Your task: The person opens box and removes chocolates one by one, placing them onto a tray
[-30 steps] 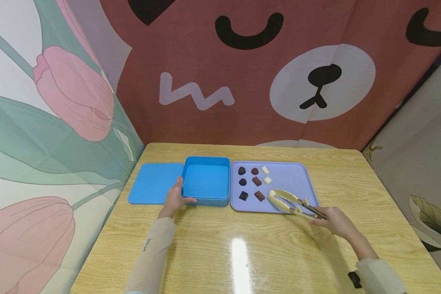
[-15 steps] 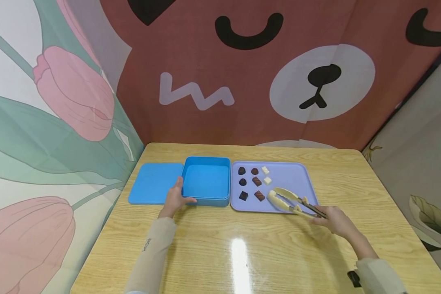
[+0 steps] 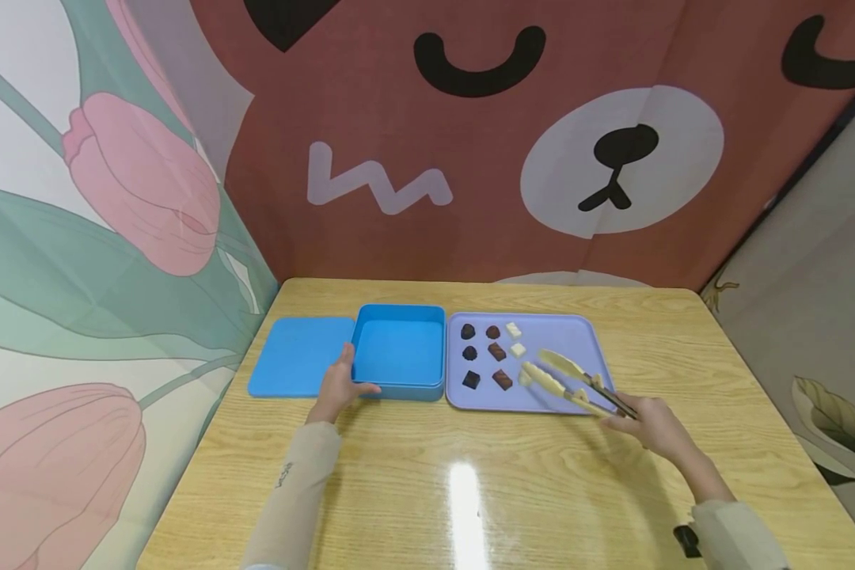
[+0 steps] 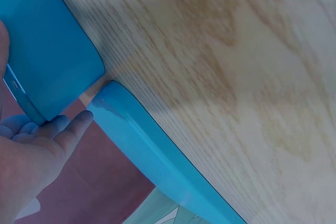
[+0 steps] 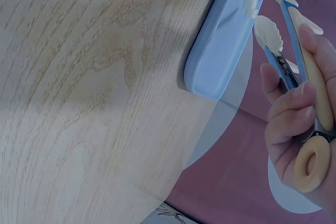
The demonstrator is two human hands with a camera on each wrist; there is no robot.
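My left hand (image 3: pixel 338 388) rests against the near left corner of a blue box (image 3: pixel 402 393), thumb along the front wall and fingers along the left side. The box's inside is bare. In my right hand (image 3: pixel 657 429) I grip pale-tipped serving tongs (image 3: pixel 545 381), seen closer in the right wrist view (image 5: pixel 313 74). Their jaws stand apart over the lilac tray (image 3: pixel 568 340). Just beneath the nearer tip sits a white chocolate (image 3: pixel 524 380). Dark chocolates (image 3: pixel 469 353), brown chocolates (image 3: pixel 502 380) and other white chocolates (image 3: pixel 518 350) lie in rows on the tray's left half.
A flat blue lid (image 3: pixel 302 358) lies left of the box, close to its left wall. Box and tray stand side by side on the wooden table (image 3: pixel 413 483). A printed cloth (image 3: pixel 370 245) hangs behind the table's far edge. A small black object (image 3: pixel 687 541) is by the right sleeve.
The tongs have lifted slightly and turned, so the white chocolate under their nearer tip now shows. The left hand and the box have stayed put.
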